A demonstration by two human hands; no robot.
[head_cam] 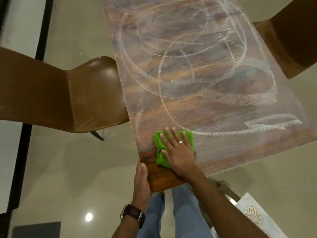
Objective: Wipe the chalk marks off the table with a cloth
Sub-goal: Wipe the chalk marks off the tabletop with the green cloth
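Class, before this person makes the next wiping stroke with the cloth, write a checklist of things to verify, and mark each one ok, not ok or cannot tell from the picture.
1. Right hand flat on the green cloth: ok.
2. Cloth lies on the table, not hanging off its edge: ok.
3. Left hand steadies the table at its near corner: ok.
4. Path ahead free of objects: ok, only chalk marks lie there.
5. Chalk all gone: not ok, only the near corner looks clean.
6. Cloth still clean underneath: cannot tell.
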